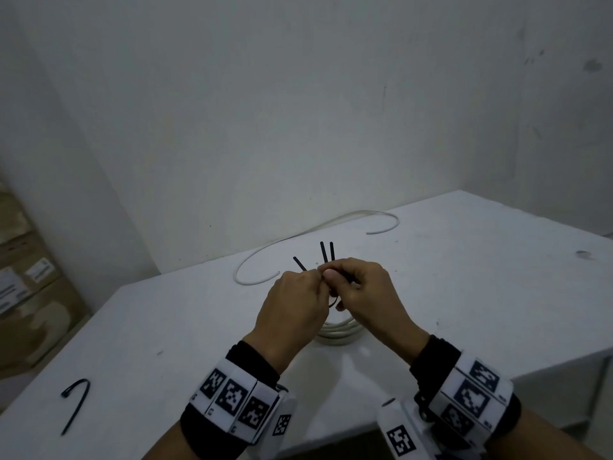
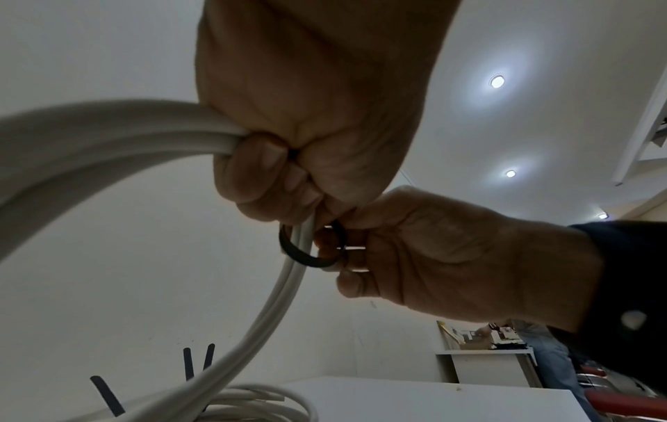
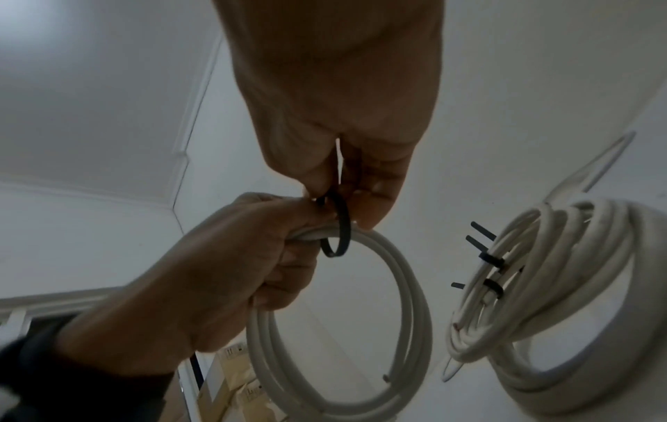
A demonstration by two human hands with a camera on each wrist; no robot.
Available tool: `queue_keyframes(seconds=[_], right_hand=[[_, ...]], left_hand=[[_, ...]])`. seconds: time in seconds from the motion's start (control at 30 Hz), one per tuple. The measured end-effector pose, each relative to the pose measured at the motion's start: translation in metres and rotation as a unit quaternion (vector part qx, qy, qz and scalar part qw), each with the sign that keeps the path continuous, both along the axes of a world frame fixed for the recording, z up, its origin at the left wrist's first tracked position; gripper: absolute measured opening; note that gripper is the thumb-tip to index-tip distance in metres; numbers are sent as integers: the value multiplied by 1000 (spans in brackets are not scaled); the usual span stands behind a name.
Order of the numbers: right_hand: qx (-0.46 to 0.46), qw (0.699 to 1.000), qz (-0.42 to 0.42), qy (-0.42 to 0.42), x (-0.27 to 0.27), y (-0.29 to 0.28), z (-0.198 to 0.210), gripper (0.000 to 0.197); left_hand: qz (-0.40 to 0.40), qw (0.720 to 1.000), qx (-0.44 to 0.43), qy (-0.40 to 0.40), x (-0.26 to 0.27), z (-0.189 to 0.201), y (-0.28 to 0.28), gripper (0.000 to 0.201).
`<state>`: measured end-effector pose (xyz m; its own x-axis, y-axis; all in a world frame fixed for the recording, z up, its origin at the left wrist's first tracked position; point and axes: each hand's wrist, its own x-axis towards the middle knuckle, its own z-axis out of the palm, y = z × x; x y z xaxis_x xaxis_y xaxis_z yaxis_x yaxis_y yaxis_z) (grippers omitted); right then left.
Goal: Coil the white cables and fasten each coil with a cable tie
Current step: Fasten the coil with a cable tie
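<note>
My left hand (image 1: 298,293) grips a small coil of white cable (image 3: 408,299) at its top, clear of the table. A black cable tie (image 3: 339,228) loops loosely around the coil's strands. My right hand (image 1: 361,290) pinches the tie's ends just above the strands. In the left wrist view the tie loop (image 2: 307,257) hangs beside the right hand's fingertips (image 2: 353,282). A stack of tied white coils (image 3: 577,271) lies on the table beside the hands, with black tie tails (image 1: 326,250) sticking up. A loose white cable (image 1: 315,234) curves across the far table.
A spare black cable tie (image 1: 76,403) lies bent on the white table (image 1: 481,277) at the near left. Cardboard boxes (image 1: 30,277) stand on the floor to the left. A bare wall rises right behind the table's far edge.
</note>
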<state>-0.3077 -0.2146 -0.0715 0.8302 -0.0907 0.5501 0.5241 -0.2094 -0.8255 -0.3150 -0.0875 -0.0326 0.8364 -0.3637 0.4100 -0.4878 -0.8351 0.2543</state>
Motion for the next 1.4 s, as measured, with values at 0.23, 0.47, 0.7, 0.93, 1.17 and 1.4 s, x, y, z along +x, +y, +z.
queue_keyframes(seconds=[0.23,0.47,0.7,0.93,1.17,1.4], right_hand=[[98,982,148,63,-2,-14,20,8],[62,993,90,46,6,-17,24,24],[84,993,61,52,12,-16,20,24],[17,1000,16,12,15,-25,32,21],[5,999,-17,33,31,-42,63,25],[-7,996,46,75,34,-43,75,25]], left_hand=[[-33,986,-89,134,6,21,7,32],[-128,840,-314,423,11,28,22,26],[-133,848,-293,421,14,22,15,11],[-92,851,-262,445,15,18,13,15],[-63,839,-273,466,3,16,2,29],[-71,876,-277,389,-1,17,-10,25]])
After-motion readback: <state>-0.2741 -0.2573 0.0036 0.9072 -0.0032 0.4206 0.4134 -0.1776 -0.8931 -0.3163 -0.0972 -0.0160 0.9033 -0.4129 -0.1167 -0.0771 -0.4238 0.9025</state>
